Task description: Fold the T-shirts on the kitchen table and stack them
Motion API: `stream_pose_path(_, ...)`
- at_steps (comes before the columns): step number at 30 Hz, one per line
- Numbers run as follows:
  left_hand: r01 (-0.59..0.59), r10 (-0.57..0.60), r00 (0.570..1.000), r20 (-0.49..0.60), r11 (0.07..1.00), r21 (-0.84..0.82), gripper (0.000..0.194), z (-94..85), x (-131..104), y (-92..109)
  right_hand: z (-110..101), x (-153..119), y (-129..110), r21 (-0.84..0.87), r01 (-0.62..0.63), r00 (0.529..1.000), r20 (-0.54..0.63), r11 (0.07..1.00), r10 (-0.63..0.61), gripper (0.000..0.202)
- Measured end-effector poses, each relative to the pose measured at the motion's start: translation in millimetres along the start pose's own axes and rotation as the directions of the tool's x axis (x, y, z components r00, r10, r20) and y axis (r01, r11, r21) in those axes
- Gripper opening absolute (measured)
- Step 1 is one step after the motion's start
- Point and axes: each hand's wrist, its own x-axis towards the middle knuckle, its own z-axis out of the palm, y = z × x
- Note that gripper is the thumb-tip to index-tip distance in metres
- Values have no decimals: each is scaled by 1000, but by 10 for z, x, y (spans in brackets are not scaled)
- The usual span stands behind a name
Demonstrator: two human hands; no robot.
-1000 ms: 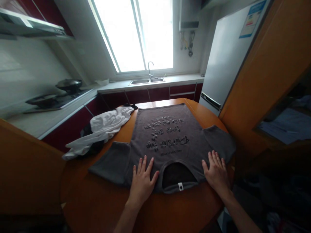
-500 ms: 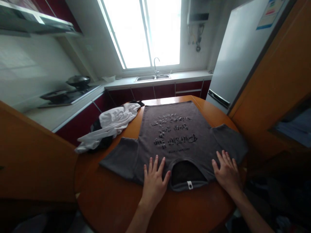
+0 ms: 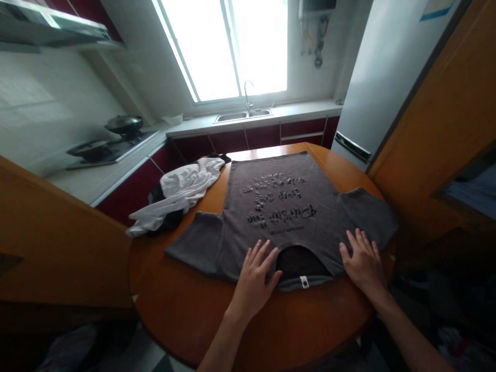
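Note:
A dark grey T-shirt [image 3: 251,227] with black lettering lies spread flat on the round wooden table [image 3: 186,315]. Its neck opening, with a small white label [image 3: 304,282], faces me, and both sleeves stretch out sideways. My left hand [image 3: 256,279] rests on the shoulder just left of the collar, fingers extended and slightly spread. On the right shoulder, near the sleeve, my right hand [image 3: 363,263] lies with its fingers outstretched. Neither hand grips the cloth.
White and black clothes [image 3: 182,191] lie heaped at the table's left edge. Beyond the table run a counter with a sink [image 3: 244,115] and a stove [image 3: 112,150] with pans. A tall fridge [image 3: 368,88] stands at the right, beside an orange wooden panel [image 3: 434,103].
My left hand has shifted right, closer to the collar, and turned a little. My right hand stays on the right shoulder. The view has tilted slightly downward; the shirt lies as before.

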Motion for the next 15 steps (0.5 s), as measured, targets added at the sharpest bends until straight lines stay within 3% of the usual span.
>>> stream_pose_path(4, -181, 191, 980, 50, 970, -165, 35, -49, -11, 100, -21, 4, -16, 10, 0, 1000, -1, 1000, 0, 61)
stream_pose_path(7, -182, 193, 980, 45, 966, -186, 29, -26, -31, 123, -30, 3, -18, 26, 5, 1000, -8, 1000, -5, 61)
stream_pose_path(12, -218, 226, 974, 27, 961, -172, 40, 18, -74, 103, -45, 8, -1, 117, 6, 999, -33, 993, -2, 55)
stream_pose_path(15, -243, 242, 970, -26, 955, -170, 16, 55, -113, 129, -50, 11, 9, 187, 9, 997, -76, 982, 6, 50)
